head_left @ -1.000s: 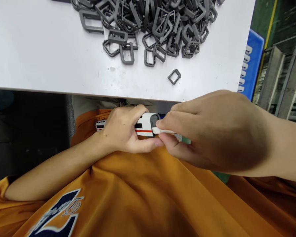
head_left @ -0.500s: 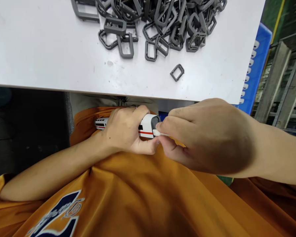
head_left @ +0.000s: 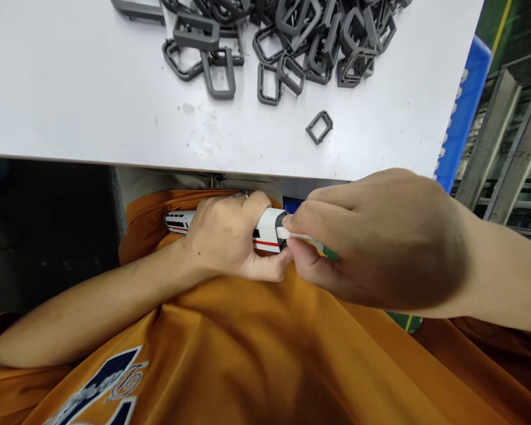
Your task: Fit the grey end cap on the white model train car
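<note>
Wrapped round a white train-shaped body (head_left: pixel 266 229) with a red stripe, our left hand (head_left: pixel 223 239) holds it in front of our orange shirt (head_left: pixel 256 342), just off the near edge of the white table (head_left: pixel 79 106). Our right hand (head_left: pixel 380 242) pinches a slim white piece (head_left: pixel 282 233) between thumb and forefinger, right at the body's dark end (head_left: pixel 280 219) (can't tell if it's in there, tbh). On the table we've got a heap of grey frames (head_left: pixel 333 41), plus one loose frame (head_left: pixel 312 136) nearer us.
</note>
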A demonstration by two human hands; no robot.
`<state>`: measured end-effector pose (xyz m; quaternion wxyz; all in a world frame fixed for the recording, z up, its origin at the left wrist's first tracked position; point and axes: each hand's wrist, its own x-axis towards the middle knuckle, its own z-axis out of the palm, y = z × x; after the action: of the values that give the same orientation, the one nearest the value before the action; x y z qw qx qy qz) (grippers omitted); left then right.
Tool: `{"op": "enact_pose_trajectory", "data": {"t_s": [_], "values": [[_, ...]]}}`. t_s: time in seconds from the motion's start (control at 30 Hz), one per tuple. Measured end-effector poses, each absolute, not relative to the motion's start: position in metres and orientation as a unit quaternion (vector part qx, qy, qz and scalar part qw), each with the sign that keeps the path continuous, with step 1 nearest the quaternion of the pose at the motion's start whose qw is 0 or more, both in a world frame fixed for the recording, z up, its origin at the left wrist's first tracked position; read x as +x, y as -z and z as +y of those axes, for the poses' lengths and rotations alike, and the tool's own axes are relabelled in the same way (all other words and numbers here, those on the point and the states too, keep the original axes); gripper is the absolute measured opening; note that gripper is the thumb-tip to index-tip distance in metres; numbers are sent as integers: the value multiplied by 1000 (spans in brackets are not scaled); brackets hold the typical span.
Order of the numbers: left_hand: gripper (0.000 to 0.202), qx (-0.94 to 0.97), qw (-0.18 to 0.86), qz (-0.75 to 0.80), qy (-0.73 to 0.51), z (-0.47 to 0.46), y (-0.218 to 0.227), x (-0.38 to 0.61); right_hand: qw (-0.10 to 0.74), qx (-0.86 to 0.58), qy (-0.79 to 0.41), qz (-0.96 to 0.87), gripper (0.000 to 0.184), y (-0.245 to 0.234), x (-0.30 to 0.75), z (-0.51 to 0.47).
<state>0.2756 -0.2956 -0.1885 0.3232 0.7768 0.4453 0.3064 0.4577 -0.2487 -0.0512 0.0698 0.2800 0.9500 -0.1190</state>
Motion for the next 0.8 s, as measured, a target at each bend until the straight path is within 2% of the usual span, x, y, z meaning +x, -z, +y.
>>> {"op": "enact_pose_trajectory", "data": {"t_s": [0.1, 0.4, 0.8], "values": [[58, 774, 342, 450, -285, -296, 188, 276, 65, 280, 123, 950, 15, 52, 461, -250], [64, 776, 298, 441, -339, -299, 188, 277, 71, 284, 104, 951, 33, 38, 461, -239], [54, 788, 296, 470, -266, -299, 185, 280, 79, 304, 113, 943, 25, 43, 455, -247]]}}
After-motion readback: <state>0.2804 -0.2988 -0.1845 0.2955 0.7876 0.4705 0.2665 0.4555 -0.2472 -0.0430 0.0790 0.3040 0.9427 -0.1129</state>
